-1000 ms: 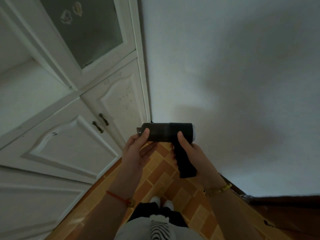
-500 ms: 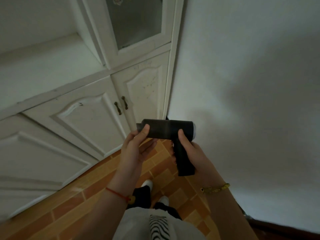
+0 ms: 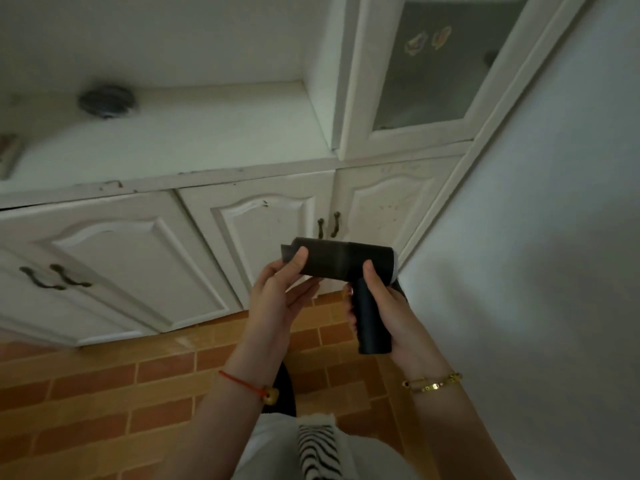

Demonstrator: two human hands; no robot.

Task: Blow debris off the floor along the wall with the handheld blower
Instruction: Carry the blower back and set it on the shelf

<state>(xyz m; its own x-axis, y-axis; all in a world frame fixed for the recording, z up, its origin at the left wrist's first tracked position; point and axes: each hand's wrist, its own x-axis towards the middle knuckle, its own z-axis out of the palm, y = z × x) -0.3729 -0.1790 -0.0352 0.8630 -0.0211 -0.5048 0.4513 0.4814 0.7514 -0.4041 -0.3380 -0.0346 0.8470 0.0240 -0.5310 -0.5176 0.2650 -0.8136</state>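
Observation:
A black handheld blower (image 3: 341,259) is held at chest height in front of me, its barrel level and its nozzle pointing left. My right hand (image 3: 388,306) is wrapped around the black handle below the barrel, thumb up against the barrel. My left hand (image 3: 277,292) pinches the nozzle end with thumb on top and fingers underneath. The orange brick-pattern floor (image 3: 138,375) lies below, and the plain white wall (image 3: 540,271) rises on the right. No debris can be made out on the floor.
White cabinets (image 3: 138,258) with dark handles (image 3: 329,225) stand ahead, meeting the wall in a corner behind the blower. A glass-fronted upper door (image 3: 433,64) is at top right. A dark round object (image 3: 105,100) lies on the cabinet's counter.
My view has swung left, so the cabinets now fill the front and the wall sits further right. Both hands keep the same hold on the blower.

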